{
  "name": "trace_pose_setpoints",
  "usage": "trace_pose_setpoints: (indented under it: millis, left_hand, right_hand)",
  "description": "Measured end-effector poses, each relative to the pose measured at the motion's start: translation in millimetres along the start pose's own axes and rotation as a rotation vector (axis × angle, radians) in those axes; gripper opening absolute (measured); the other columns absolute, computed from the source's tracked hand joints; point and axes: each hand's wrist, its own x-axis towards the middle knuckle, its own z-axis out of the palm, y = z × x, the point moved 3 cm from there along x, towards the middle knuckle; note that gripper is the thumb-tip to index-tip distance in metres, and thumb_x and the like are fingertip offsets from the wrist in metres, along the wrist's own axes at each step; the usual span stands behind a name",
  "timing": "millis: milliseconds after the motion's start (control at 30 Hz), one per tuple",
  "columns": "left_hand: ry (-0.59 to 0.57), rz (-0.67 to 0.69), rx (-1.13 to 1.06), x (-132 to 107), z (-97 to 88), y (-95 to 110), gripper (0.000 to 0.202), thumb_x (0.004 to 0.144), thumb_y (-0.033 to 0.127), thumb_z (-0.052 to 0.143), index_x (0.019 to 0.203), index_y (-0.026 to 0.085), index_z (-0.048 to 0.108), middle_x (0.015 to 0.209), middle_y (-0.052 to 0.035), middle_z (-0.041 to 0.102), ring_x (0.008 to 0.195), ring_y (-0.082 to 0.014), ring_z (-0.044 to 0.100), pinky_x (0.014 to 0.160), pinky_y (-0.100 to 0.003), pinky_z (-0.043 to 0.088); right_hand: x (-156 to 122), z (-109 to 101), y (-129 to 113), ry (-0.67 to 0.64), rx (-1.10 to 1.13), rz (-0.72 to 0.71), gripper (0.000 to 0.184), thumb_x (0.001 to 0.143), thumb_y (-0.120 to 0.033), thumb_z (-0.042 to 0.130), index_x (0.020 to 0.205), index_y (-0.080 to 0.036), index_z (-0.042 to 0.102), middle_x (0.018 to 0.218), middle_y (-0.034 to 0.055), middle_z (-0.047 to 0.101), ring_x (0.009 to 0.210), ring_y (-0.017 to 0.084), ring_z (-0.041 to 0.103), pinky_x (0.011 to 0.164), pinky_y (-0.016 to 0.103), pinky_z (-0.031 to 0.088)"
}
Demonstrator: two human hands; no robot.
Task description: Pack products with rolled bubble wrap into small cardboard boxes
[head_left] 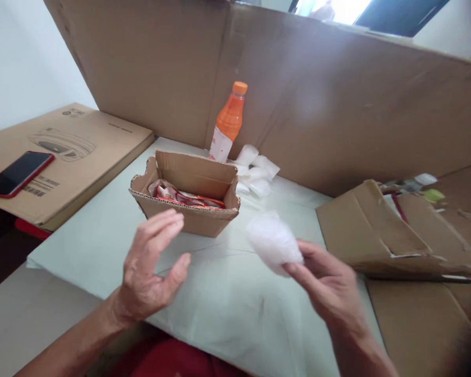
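Note:
My right hand (324, 280) grips a white, translucent wrapped bundle (273, 242) between thumb and fingers, held above the cloth. The bundle is slightly blurred, and what is inside it cannot be made out. My left hand (155, 267) is raised with thumb and fingers apart, holding nothing, just in front of a small open cardboard box (204, 224). Red and white printed packets (184, 198) lie inside that box. Behind it are several similar white pieces (259, 173), beside an orange drink bottle (228, 123) with a white label.
A pale green cloth (235, 298) covers the table. On the left, a phone (19, 173) in a red case rests on a flat carton (113, 152). A tall cardboard panel (172, 68) stands behind. To the right sits another cardboard box (353, 230) with a clear bottle (414, 182) on top.

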Motion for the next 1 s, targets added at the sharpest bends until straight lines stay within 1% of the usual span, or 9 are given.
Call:
trace_pose_setpoints:
  millis: [67,167,267,400,533,667,767,900,1000]
  left_hand:
    - [0.095,0.104,0.226,21,-11.1,-13,0.07,0.08,0.009,0.071,0.145,0.022,0.048,0.136,-0.0142,0.06,0.136,-0.036,0.051,0.111,-0.057,0.044]
    - [0.068,0.152,0.39,36,-11.4,-35,0.058,0.082,0.005,0.067,0.137,0.016,0.054,0.125,-0.0156,0.067,0.129,-0.0346,0.058,0.111,-0.056,0.043]
    - [0.041,0.176,0.393,33,-7.0,-45,0.045,0.083,0.0,0.063,0.125,0.013,0.06,0.109,-0.0132,0.072,0.109,-0.0281,0.068,0.109,-0.053,0.044]
    - [0.037,0.166,0.358,28,-5.6,-46,0.041,0.083,-0.002,0.063,0.121,0.012,0.061,0.106,-0.0127,0.073,0.102,-0.0253,0.068,0.108,-0.052,0.044]
    - [0.018,0.152,0.34,29,-6.9,-46,0.038,0.083,-0.002,0.061,0.119,0.013,0.062,0.102,-0.0103,0.072,0.098,-0.023,0.068,0.107,-0.051,0.044]
    - [0.008,0.143,0.316,29,-7.3,-48,0.037,0.083,-0.003,0.061,0.116,0.014,0.063,0.1,-0.0088,0.073,0.094,-0.0216,0.067,0.106,-0.051,0.043]
    - [0.013,0.14,0.318,28,-6.7,-50,0.036,0.083,-0.002,0.061,0.116,0.015,0.063,0.1,-0.0082,0.072,0.093,-0.0214,0.067,0.106,-0.051,0.044]
    - [0.018,0.141,0.328,28,-9.3,-47,0.037,0.083,0.001,0.063,0.117,0.016,0.062,0.103,-0.0084,0.071,0.1,-0.024,0.068,0.107,-0.052,0.045]
    - [0.074,0.105,0.32,27,-19.0,-42,0.05,0.081,0.005,0.068,0.128,0.019,0.059,0.118,-0.0114,0.068,0.124,-0.032,0.06,0.11,-0.055,0.044]
  right_hand:
    - [31,-9,-27,0.079,-0.126,-0.07,0.022,0.085,-0.04,0.074,0.101,-0.025,0.074,0.093,0.0035,0.076,0.082,0.022,0.07,0.071,0.031,0.054]
    - [82,2,-68,0.095,-0.348,-0.236,0.014,0.087,-0.036,0.072,0.096,-0.025,0.075,0.093,0.0019,0.074,0.085,0.02,0.068,0.076,0.031,0.053]
    - [127,39,-92,-0.048,-0.565,-0.38,0.012,0.088,-0.031,0.069,0.093,-0.024,0.076,0.099,0.0042,0.073,0.089,0.021,0.067,0.074,0.032,0.051]
    - [166,106,-92,-0.386,-1.019,-0.435,0.015,0.088,-0.023,0.064,0.086,-0.018,0.078,0.089,0.0091,0.074,0.083,0.024,0.067,0.073,0.035,0.048]
    - [181,152,-75,-0.635,-1.284,-0.37,0.019,0.087,-0.012,0.058,0.088,-0.013,0.077,0.088,0.0155,0.076,0.08,0.026,0.071,0.069,0.034,0.047]
    - [185,173,-61,-0.789,-1.287,-0.383,0.02,0.089,-0.013,0.059,0.093,-0.013,0.078,0.089,0.0173,0.078,0.088,0.027,0.074,0.072,0.032,0.051]
    - [186,185,-57,-0.836,-1.269,-0.424,0.02,0.089,-0.014,0.061,0.097,-0.015,0.079,0.09,0.0168,0.078,0.092,0.027,0.075,0.075,0.031,0.053]
    - [187,193,-58,-0.841,-1.251,-0.429,0.019,0.089,-0.015,0.062,0.098,-0.015,0.078,0.092,0.0162,0.078,0.093,0.027,0.075,0.076,0.031,0.053]
    - [182,173,-66,-0.782,-1.227,-0.399,0.017,0.089,-0.02,0.062,0.096,-0.013,0.076,0.093,0.0166,0.078,0.088,0.028,0.074,0.072,0.032,0.053]
